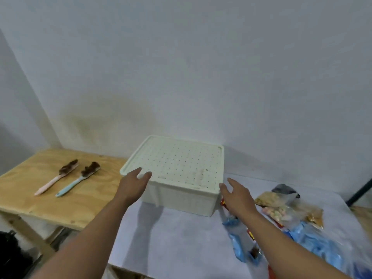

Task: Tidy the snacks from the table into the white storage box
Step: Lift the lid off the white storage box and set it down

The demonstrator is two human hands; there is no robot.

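Note:
The white storage box [181,198] stands against the wall on the white table [181,234], with its perforated lid [179,162] on. My left hand [132,184] is at the lid's near left corner, fingers straight, fingertips at the lid's edge. My right hand [237,196] is spread just off the box's near right corner, thumb close to the lid's rim. The snacks [281,210] lie in a heap on the table to the right: clear bags of pale and brown pieces, blue packets [239,248] and a red-edged wrapper. Neither hand holds anything.
A plywood table [40,188] adjoins on the left, with a pink brush [58,176] and a blue brush [80,178] on it. A dark pole [360,190] leans at the far right. A black object [12,256] sits on the floor at lower left.

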